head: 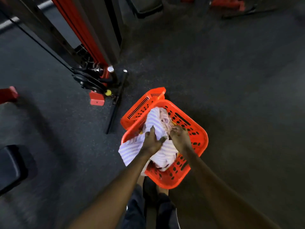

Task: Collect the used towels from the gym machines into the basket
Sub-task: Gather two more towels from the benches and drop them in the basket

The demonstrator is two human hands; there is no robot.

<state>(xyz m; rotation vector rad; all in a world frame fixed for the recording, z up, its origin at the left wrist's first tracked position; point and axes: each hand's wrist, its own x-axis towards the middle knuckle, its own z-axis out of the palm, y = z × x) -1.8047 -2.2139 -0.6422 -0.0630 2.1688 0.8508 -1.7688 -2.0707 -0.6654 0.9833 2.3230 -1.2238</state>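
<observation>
An orange plastic basket (196, 129) with slotted walls stands on the dark floor in front of my feet, its lid (140, 106) hinged open to the far left. A white towel with pale purple stripes (130, 150) fills the basket and hangs over its left rim. My left hand (152, 140) presses down on the towel with fingers spread across the cloth. My right hand (179, 135) grips a fold of the same towel just to the right. Other cloths, pinkish and yellow, show underneath.
A black and red cable machine (92, 63) rises at the upper left, its base bar (115, 104) reaching close to the basket's lid. A black padded seat (11, 166) sits at the left edge. Dark rubber floor (239, 80) spreads to the right.
</observation>
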